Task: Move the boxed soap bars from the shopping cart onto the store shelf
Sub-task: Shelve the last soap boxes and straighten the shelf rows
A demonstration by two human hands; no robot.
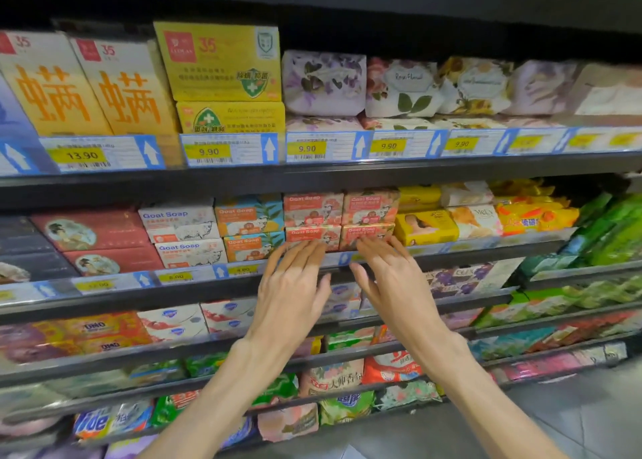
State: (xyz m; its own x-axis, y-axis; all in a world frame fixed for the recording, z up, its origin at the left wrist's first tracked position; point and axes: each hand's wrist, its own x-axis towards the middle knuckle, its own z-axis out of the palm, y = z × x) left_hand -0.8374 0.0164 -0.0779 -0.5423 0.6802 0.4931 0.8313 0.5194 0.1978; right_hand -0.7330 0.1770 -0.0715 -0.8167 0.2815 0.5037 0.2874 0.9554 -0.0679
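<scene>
Red and pink Goat Soap boxes stand two high in two stacks on the second shelf (208, 292): a left stack (312, 212) and a right stack (370, 208). My left hand (295, 285) reaches up with straight fingers, its tips at the lower front of the left stack's bottom box (314, 234). My right hand (389, 278) does the same at the right stack's bottom box (368, 232). Neither hand holds anything. The shopping cart is out of view.
White (179, 220) and teal-orange (248, 215) Goat Soap boxes stand left of the red ones, yellow boxes (425, 227) to the right. Above is a shelf of yellow boxes and floral wrapped soaps. Lower shelves hold more soap packs. Grey floor tiles lie at the bottom right.
</scene>
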